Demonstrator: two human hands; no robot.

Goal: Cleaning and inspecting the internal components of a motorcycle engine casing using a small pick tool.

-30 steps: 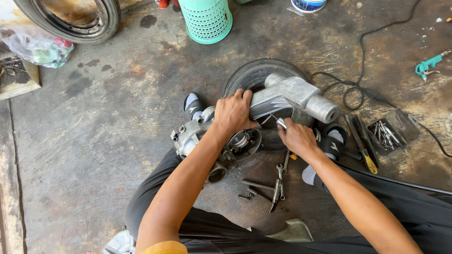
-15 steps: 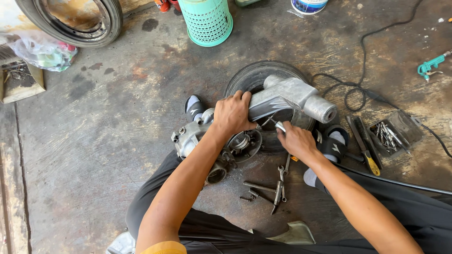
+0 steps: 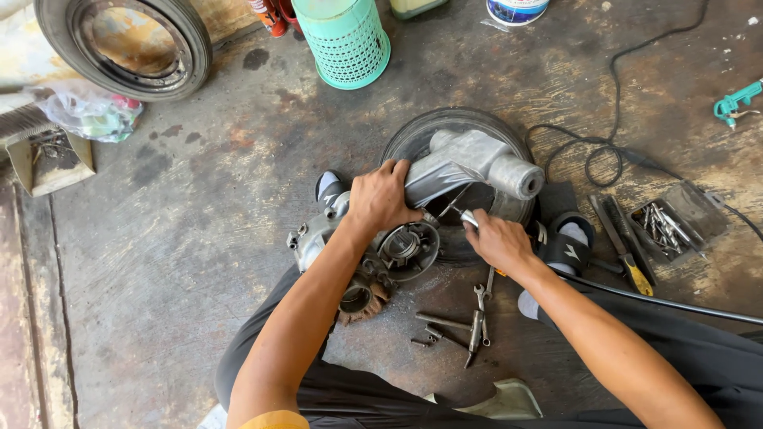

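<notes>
A grey metal engine casing [image 3: 469, 163] lies on a small black tyre [image 3: 413, 135] on the concrete floor. My left hand [image 3: 381, 197] presses down on the casing's near side, above a round open housing [image 3: 407, 248]. My right hand [image 3: 497, 240] grips a slim metal tool [image 3: 459, 208] whose tip points into the dark gap under the casing's arm. Both hands are close together over the casing.
Wrenches and bolts [image 3: 469, 322] lie by my knees. A wire brush wheel [image 3: 359, 300] sits beside the casing. A tray of bolts [image 3: 671, 222] and screwdrivers [image 3: 624, 246] lie right. A green basket [image 3: 346, 40], a large tyre [image 3: 127, 44] and a black cable [image 3: 612, 151] are farther off.
My right hand has shifted slightly left toward the casing with the tool. My left hand stays on the casing. The view has tilted a little.
</notes>
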